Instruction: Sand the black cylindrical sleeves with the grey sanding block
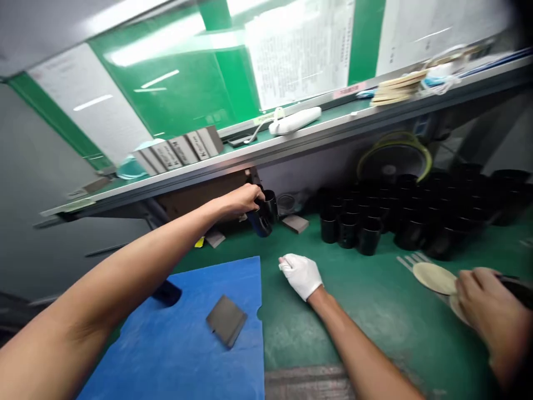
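Observation:
My bare left hand (246, 199) reaches to the back of the bench, its fingers closed on the rim of a tilted black cup (261, 223). Right beside that cup is another black cup (271, 205). My right hand (302, 275), in a white glove, is curled over the green bench top; anything inside its fingers is hidden. Nearest to it on the left lies a blue mat (183, 355) bearing a dark grey sanding pad (227, 321). Part of a dark cylindrical object (167, 293) shows behind my left forearm.
Many black cups (369, 236) crowd the back right. A co-worker's hand (489, 311) is at the right edge, by a cream disc (434, 278). Overhead, a shelf (250, 158) carries boxes (179, 150) and stacked discs (397, 89). A grey block (295, 223) sits below it.

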Motion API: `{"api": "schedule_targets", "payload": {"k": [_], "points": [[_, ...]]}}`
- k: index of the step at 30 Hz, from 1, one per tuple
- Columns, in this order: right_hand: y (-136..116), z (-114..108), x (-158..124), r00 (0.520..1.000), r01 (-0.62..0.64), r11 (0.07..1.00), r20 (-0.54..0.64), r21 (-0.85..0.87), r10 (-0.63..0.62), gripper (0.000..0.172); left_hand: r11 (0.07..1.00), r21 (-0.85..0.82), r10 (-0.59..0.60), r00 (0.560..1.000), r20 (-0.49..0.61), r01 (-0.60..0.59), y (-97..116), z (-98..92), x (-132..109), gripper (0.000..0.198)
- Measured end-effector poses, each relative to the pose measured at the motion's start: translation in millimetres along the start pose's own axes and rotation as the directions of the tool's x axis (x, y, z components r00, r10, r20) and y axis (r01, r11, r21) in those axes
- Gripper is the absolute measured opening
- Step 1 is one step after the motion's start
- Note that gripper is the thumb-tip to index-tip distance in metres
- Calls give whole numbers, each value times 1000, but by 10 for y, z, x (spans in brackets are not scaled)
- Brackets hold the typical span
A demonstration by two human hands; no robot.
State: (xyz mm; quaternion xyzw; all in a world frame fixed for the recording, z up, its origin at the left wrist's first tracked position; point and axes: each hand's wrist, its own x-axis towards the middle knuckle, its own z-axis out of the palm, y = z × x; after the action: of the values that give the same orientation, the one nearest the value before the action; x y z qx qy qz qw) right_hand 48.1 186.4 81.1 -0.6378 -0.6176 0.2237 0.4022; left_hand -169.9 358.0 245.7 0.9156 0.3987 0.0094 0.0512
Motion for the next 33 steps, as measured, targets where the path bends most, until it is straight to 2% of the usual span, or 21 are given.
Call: {"api": "schedule_targets", "payload": {"k": [2, 5, 9, 11, 13, 15, 18, 20, 22, 23, 24, 26, 27, 28, 29, 30, 31, 33], "points": [[-122, 410, 15, 972, 169, 985, 176, -43, -159, 31, 995, -10, -95, 994, 45, 95, -182, 109, -307, 31], [-280, 680, -63, 882, 377, 923, 333, -72, -334, 27, 976, -7, -218, 971, 94, 220, -430, 422, -584, 28], [-625, 869, -332, 729, 577, 816, 475, -40, -492, 40, 956, -9, -290, 952, 96, 292, -665, 822, -612, 23], [-815, 1024, -495, 687, 617, 787, 510, -32, -518, 51, 955, -26, -293, 952, 84, 296, -734, 966, -534, 25], [-946, 1214, -644, 685, 617, 785, 537, -66, -493, 68, 955, -47, -289, 954, 76, 293, -774, 1079, -440, 27], [-994, 1392, -770, 704, 600, 785, 565, -150, -430, 83, 957, -69, -277, 958, 77, 283, -793, 1163, -366, 26], [-957, 1540, -901, 735, 582, 771, 572, -258, -364, 86, 959, -106, -259, 964, 65, 264, -786, 1220, -379, 34], [-914, 1548, -940, 747, 573, 780, 552, -251, -371, 84, 956, -172, -244, 970, -4, 239, -744, 1217, -501, 46], [-886, 1518, -948, 754, 558, 802, 534, -212, -383, 87, 942, -275, -243, 957, -160, 194, -658, 1221, -686, 52], [-879, 1500, -947, 761, 546, 815, 523, -194, -384, 91, 927, -334, -264, 929, -261, 170, -596, 1241, -782, 49], [-876, 1486, -948, 768, 533, 827, 512, -178, -385, 94, 906, -392, -309, 880, -360, 157, -525, 1282, -868, 46], [-880, 1472, -966, 784, 512, 844, 486, -157, -386, 100, 834, -523, -467, 730, -499, 175, -363, 1431, -974, 41], [-882, 1472, -983, 788, 509, 848, 474, -145, -392, 100, 777, -597, -563, 646, -516, 201, -282, 1532, -986, 43], [-884, 1476, -1003, 791, 505, 855, 461, -121, -402, 96, 705, -671, -655, 572, -494, 228, -204, 1639, -970, 48], [-883, 1482, -1022, 794, 498, 863, 446, -87, -413, 87, 625, -740, -732, 516, -444, 250, -133, 1740, -936, 53], [-878, 1487, -1034, 796, 489, 871, 433, -48, -423, 76, 540, -801, -791, 482, -377, 259, -70, 1824, -894, 55], [-867, 1491, -1035, 799, 479, 878, 420, -8, -431, 63, 458, -855, -829, 464, -312, 244, -17, 1880, -858, 54], [-826, 1486, -988, 800, 467, 883, 400, 50, -447, 47, 331, -935, -856, 457, -242, 125, 66, 1896, -863, 47]]}}
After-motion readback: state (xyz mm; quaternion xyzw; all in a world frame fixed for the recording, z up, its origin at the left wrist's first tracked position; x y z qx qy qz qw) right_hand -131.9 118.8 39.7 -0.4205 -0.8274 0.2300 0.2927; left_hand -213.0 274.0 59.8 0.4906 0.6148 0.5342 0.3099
